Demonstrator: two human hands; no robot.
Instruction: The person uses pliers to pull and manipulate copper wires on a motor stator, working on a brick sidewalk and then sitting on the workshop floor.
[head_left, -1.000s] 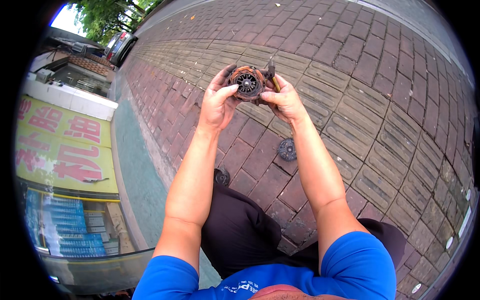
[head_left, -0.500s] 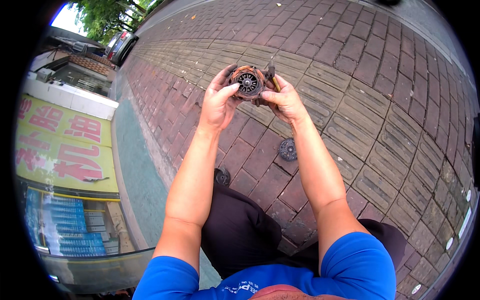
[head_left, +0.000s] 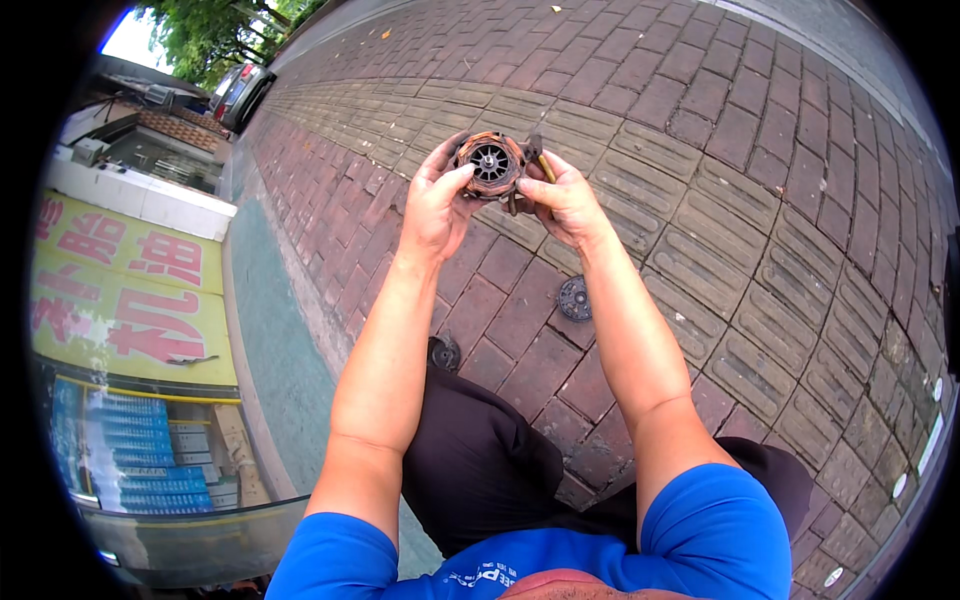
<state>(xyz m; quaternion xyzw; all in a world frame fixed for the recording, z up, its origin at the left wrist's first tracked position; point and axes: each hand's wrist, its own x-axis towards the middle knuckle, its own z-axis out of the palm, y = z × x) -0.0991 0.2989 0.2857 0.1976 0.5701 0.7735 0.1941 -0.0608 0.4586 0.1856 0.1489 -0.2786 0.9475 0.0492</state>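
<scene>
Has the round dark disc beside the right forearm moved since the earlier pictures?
No: the round dark disc shows no shift either way against the paving bricks.

One copper-wound part, one yellow rod, two dark discs show.

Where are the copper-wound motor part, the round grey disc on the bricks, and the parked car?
Copper-wound motor part (head_left: 489, 163), head view: its central hub.
Round grey disc (head_left: 574, 298), head view: middle of its upper face.
Parked car (head_left: 240, 95), head view: middle of its visible body.
</scene>
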